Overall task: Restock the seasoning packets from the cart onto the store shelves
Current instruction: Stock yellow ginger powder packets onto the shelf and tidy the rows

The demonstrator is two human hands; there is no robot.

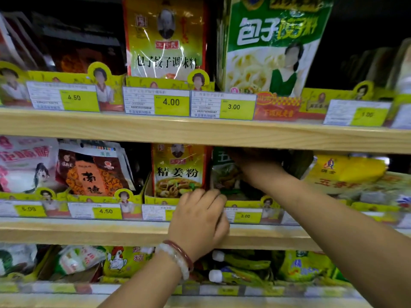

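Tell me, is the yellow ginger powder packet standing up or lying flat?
Standing up. The ginger powder packet sits upright in its yellow tray on the middle shelf, front facing out.

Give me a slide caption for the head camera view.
Both hands, left hand and right hand, reach into the middle shelf.

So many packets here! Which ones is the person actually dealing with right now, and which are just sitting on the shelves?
In the job:
- green packets, middle shelf, which the right hand reaches into
- left hand, at that slot's front edge

Just sitting there:
- ginger powder packet
- big green dumpling seasoning bag
- orange packet
- price tags
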